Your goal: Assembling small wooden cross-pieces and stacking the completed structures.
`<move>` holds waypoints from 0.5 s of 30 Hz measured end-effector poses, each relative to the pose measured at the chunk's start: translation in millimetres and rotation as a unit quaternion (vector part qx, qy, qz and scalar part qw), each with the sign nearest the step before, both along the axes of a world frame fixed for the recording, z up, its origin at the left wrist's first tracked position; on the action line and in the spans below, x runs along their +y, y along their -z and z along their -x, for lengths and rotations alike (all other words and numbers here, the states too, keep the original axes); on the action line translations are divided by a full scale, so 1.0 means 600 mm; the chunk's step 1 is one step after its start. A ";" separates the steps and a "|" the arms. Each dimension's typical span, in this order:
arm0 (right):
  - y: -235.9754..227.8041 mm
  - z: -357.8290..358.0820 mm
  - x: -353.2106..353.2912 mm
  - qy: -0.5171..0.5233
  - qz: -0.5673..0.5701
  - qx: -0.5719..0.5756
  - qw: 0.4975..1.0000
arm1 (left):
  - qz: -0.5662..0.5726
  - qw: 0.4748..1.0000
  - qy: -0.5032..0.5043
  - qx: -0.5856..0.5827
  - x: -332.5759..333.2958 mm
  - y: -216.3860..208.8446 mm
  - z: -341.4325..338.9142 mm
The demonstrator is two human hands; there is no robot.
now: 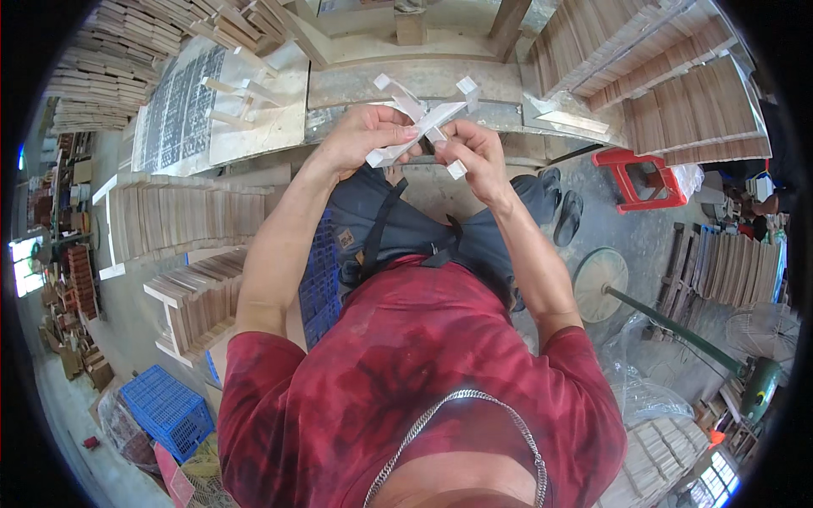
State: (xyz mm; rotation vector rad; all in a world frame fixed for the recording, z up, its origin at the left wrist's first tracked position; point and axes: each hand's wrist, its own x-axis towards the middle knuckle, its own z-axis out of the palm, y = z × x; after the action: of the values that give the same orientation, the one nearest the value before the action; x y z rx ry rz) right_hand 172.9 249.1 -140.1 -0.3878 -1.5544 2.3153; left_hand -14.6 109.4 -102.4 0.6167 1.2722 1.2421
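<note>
Above the near edge of the workbench (334, 89), both hands hold a cross-shaped wooden stand (449, 112) of pale strips with blocky ends. My left hand (360, 140) is closed on its left side, the thumb lying along a strip. My right hand (478, 161) pinches the stand's right side near a short strip end that points toward me. The fingers partly hide the middle joint, so I cannot tell how the strips meet. A similar pale wooden piece with several prongs (247, 102) rests on a board on the bench, left of my hands.
Stacked wooden slats (182, 220) stand at the left, and more slat stacks (690, 110) are at the right of the bench. A red plastic stool (631, 182), a floor fan's round base (601, 279) and a blue crate (168, 411) are on the floor.
</note>
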 end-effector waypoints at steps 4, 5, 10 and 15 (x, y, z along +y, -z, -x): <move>-0.002 0.001 -0.001 -0.024 -0.006 0.019 1.000 | -0.051 0.997 -0.036 0.044 -0.004 -0.004 -0.007; -0.005 0.002 0.000 -0.041 -0.010 0.015 0.999 | -0.053 0.997 -0.041 0.043 -0.004 -0.005 -0.010; -0.030 0.020 0.015 0.003 -0.262 -0.232 0.937 | -0.106 0.991 -0.071 0.043 0.007 0.019 -0.024; -0.008 0.047 0.002 -0.019 -0.159 -0.219 0.962 | -0.090 0.988 -0.079 0.101 -0.014 0.066 -0.024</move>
State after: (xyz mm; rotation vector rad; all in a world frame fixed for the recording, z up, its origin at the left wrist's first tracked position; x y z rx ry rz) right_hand 144.6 250.4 -135.3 -0.8325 -2.1154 2.0425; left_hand -0.3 101.3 -142.1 0.8003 1.4072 1.4664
